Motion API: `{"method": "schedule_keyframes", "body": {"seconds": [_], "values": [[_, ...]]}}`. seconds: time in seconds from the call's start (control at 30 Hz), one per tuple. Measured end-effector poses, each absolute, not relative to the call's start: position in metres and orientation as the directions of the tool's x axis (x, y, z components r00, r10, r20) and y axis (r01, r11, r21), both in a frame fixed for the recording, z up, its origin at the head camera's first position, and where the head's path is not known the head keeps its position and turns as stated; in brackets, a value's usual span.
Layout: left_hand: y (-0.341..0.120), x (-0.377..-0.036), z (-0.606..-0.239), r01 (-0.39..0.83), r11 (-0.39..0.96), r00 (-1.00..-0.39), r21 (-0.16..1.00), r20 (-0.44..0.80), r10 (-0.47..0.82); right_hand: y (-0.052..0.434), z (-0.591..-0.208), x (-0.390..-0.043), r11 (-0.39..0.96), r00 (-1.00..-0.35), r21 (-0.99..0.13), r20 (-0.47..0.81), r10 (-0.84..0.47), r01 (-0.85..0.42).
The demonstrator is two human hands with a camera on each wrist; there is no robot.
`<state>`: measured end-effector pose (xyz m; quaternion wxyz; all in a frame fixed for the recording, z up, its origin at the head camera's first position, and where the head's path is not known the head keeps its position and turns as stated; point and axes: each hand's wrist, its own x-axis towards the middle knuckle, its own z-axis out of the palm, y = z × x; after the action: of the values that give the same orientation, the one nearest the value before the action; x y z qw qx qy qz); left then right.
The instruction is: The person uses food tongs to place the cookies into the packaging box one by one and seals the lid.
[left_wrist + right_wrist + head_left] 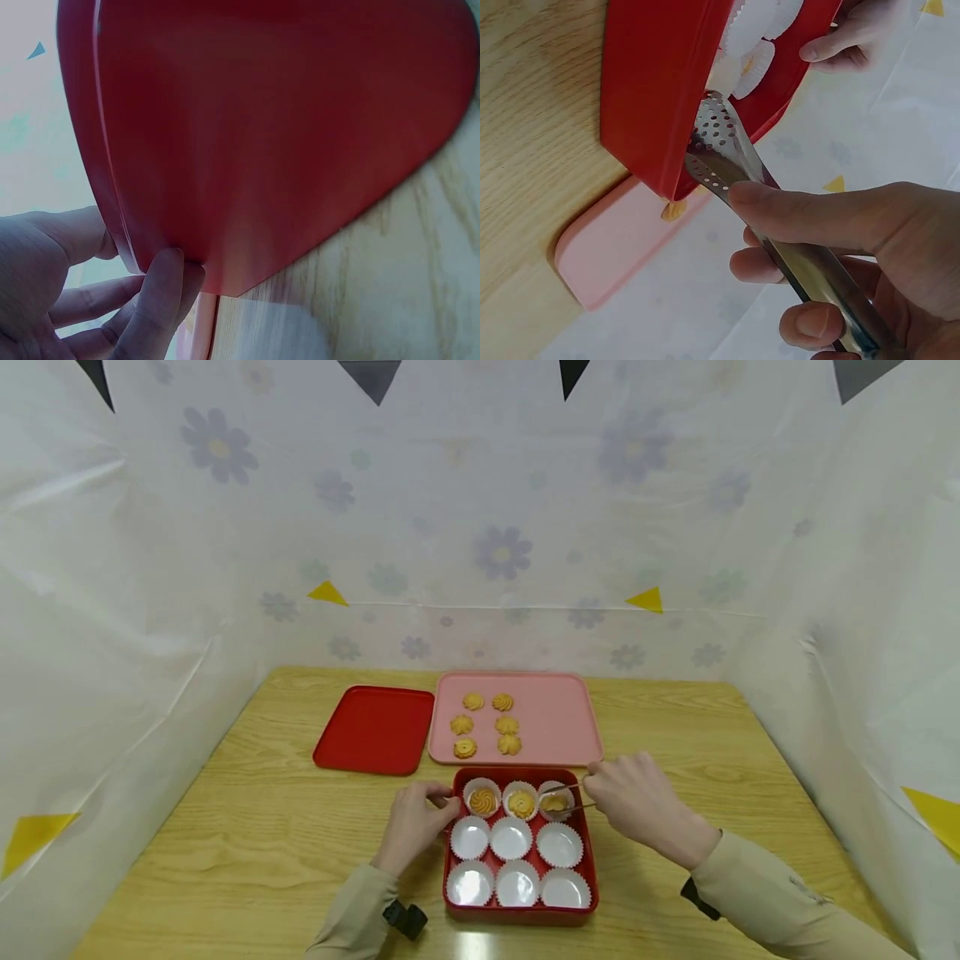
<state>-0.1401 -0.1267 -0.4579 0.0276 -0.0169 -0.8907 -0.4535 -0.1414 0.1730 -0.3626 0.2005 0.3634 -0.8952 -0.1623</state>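
Note:
A deep red box (517, 917) holds several white paper cups (512, 839) in rows. My left hand (416, 822) grips the box's left wall near the back corner, fingers and thumb at the rim (112, 172). With my right hand (645, 802) I hold metal tongs (739, 150) with perforated ends. Their tips reach over the box's right side into the back right cup, around a piped cookie (555, 802) there. Two more swirled cookies sit in the back row, one in the left cup (482, 801) and one in the middle cup (531, 788).
Directly behind the box lies a pink tray (555, 718) with several piped cookies (507, 725) on its left half. A flat red tray (375, 731) is beside it on the left. Pale flowered sheeting (450, 527) encloses the wooden table (247, 827) at the back and sides.

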Motion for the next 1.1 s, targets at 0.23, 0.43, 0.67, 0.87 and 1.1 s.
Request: {"method": "schedule_keyframes", "body": {"seconds": [0.23, 0.43, 0.67, 0.87, 1.1], "values": [[-0.126, -0.14, -0.458, 0.053, 0.588, -0.998, 0.807, 0.064, 0.001, 0.175, -0.357, -0.143, 0.716, -0.699, 0.383, 0.21, -0.683, -0.584], [-0.126, -0.14, -0.458, 0.053, 0.585, -0.998, 0.809, 0.066, -0.001, 0.178, -0.352, -0.146, 0.747, -0.736, 0.349, 0.194, -0.649, -0.567], [-0.126, -0.14, -0.458, 0.064, 0.585, -0.997, 0.808, 0.078, 0.001, 0.185, -0.357, -0.161, 0.825, -0.811, 0.129, 0.155, -0.564, -0.55], [-0.126, -0.139, -0.458, 0.054, 0.585, -0.998, 0.809, 0.06, 0.009, 0.187, -0.369, -0.173, 0.869, -0.867, -0.05, 0.116, -0.484, -0.492], [-0.126, -0.139, -0.458, 0.056, 0.588, -0.998, 0.807, 0.062, 0.01, 0.179, -0.383, -0.185, 0.88, -0.909, -0.228, 0.089, -0.407, -0.416]]}}
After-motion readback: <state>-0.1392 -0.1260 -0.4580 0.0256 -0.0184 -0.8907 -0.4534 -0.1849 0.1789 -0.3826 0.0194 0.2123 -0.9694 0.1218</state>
